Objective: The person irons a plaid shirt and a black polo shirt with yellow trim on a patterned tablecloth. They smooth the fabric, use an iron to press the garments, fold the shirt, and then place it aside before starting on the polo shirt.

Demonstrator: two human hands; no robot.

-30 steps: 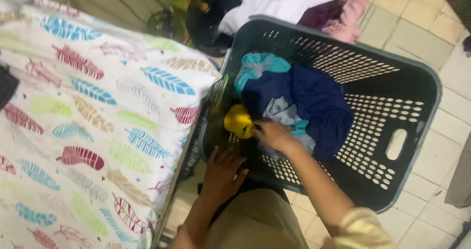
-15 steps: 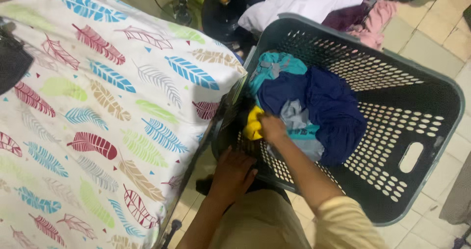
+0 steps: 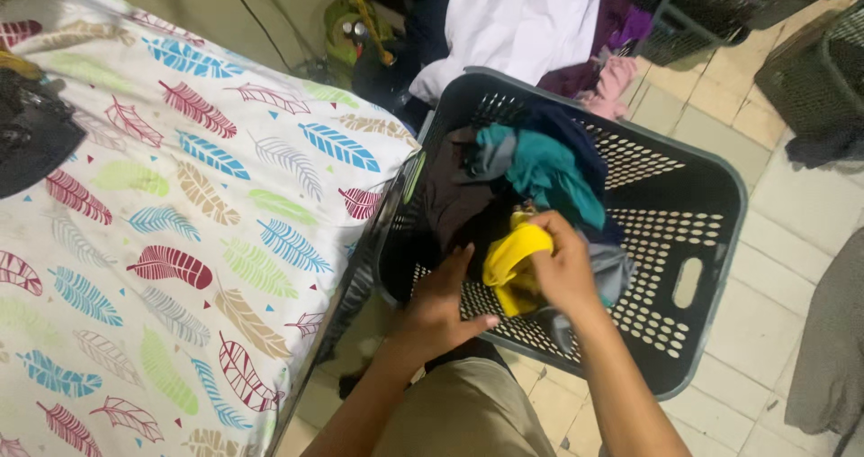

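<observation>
A dark grey perforated laundry basket (image 3: 711,182) stands on the tiled floor beside a bed. Inside lie a teal garment (image 3: 549,169), dark blue clothes and a black piece. My right hand (image 3: 562,272) is closed on a yellow garment (image 3: 511,263), lifted just above the pile. My left hand (image 3: 441,308) rests with fingers apart on the basket's near rim, holding nothing.
The bed (image 3: 180,232) with a white feather-print sheet fills the left. A black item (image 3: 31,133) lies at its far left. White, purple and pink clothes (image 3: 540,25) are heaped beyond the basket. Two more dark baskets (image 3: 810,70) stand at top right.
My right hand has pulled the yellow garment up out of the pile. The clothes in the basket have shifted, with the teal piece now on top. The view has tilted slightly.
</observation>
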